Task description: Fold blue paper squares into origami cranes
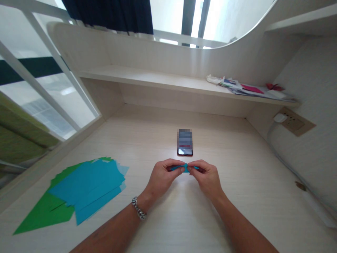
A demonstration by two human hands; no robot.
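My left hand (161, 177) pinches the left end of a small folded blue paper (185, 168), thumb and fingertips pressed together on it. My right hand (208, 177) pinches the right end the same way. The paper lies between the two hands, right at my fingertips, over the middle of the desk (237, 203). A metal bracelet (138, 208) circles my left wrist.

At the far left, a window (39, 102) with white bars runs beside the desk. Below it a fanned pile of sheets (86, 188) lies flat on the pale wood-grain top, green underneath and blue on top, well apart from my hands. Just beyond the folded paper, a phone (185, 148) lies flat. A shelf (147, 78) runs along the back wall, with a dark curtain (110, 14) hanging above it. Loose papers (250, 89) rest at the shelf's right end. On the right wall a socket (295, 122) holds a white plug.

My fingers cover most of the folded paper, so I cannot tell its shape, nor whether it touches the desk. The phone's screen is blurred. A small brown thing (300, 186) at the desk's right side is too small to make out.
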